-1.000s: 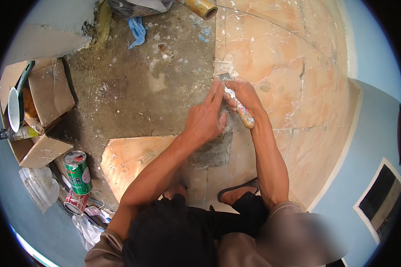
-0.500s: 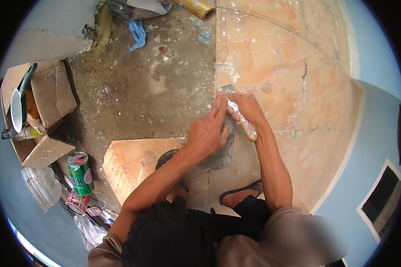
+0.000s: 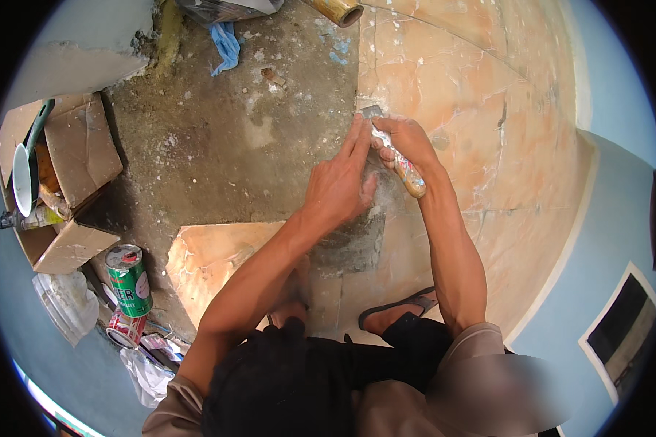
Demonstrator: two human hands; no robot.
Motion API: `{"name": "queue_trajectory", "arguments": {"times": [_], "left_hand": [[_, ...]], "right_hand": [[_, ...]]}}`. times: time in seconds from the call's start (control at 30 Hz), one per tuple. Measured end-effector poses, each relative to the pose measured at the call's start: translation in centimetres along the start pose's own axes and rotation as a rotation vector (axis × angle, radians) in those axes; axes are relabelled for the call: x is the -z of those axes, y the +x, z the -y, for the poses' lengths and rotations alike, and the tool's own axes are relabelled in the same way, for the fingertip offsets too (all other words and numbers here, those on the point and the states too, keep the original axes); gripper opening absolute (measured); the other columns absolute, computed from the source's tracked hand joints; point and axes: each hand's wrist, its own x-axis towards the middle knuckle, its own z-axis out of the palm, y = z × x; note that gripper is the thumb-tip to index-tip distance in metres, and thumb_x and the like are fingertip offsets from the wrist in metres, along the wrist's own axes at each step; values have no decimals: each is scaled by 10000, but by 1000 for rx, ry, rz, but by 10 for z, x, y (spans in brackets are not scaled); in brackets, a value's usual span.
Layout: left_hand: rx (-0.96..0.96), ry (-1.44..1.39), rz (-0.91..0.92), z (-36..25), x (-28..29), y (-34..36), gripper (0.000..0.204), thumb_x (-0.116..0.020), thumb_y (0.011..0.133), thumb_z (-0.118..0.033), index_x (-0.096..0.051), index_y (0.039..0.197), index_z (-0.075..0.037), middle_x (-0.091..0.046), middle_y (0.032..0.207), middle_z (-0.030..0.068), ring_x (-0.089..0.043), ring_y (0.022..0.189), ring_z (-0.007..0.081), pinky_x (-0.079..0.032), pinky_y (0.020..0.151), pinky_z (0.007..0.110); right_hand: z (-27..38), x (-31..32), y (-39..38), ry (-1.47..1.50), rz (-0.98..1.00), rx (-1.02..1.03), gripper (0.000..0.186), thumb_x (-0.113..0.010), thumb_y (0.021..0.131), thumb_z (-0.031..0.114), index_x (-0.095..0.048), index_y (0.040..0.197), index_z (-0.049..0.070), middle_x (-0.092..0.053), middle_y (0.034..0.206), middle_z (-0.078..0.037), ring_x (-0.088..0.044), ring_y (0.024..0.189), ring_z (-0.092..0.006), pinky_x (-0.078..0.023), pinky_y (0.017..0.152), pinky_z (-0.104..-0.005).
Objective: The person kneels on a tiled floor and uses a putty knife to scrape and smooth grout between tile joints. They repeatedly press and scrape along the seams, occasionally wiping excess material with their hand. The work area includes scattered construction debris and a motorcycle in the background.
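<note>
Floor: peach marbled tile point(image 3: 452, 87) to the right, meeting bare grey-brown concrete point(image 3: 211, 153) along a straight seam. Cardboard box point(image 3: 91, 149), flaps open, stands at far left. Peach tile section point(image 3: 208, 251) with a slanted left edge lies nearer the person, partly covered by the left forearm. Green can point(image 3: 129, 288) is just below the box in my view. Right hand point(image 3: 412, 142): grip closed around the handle of a paint-spattered scraper point(image 3: 407, 172). Left hand point(image 3: 335, 187): grip loose, two fingers stretched forward, thumb spread, fingertips at the blade's left edge; cannot tell whether they press. Scraper sits just right of the seam, metal blade point(image 3: 372, 111) pointing away from the person.
</note>
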Motion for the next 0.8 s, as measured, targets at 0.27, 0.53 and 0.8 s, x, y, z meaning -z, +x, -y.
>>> {"name": "queue_trajectory", "arguments": {"times": [0.27,0.53,0.8], "left_hand": [[38,21,86,-5,-6,-12,962,-719,871,-177,-204,1679,-94,-238,1741,179,-681,1058,482,-590,824,522],[12,36,51,2,-10,-15,956,-715,876,-165,-204,1681,-95,-238,1745,162,-685,1058,463,-593,809,503],[5,44,38,4,4,-4,931,-720,884,-177,-233,1673,-86,-282,1730,164,-684,1070,451,-589,818,485]], "right_hand": [[-11,10,-9,-101,32,-43,170,-575,1042,176,-601,955,33,-623,706,-55,-508,463,-113,-408,411,-303],[-13,7,-10,-85,66,-5,196,-569,1048,178,-616,949,15,-626,699,-54,-527,487,-105,-412,419,-294],[1,-3,-4,-95,-5,-29,181,-574,1021,139,-628,936,-12,-629,710,-68,-526,500,-113,-410,433,-298]]}}
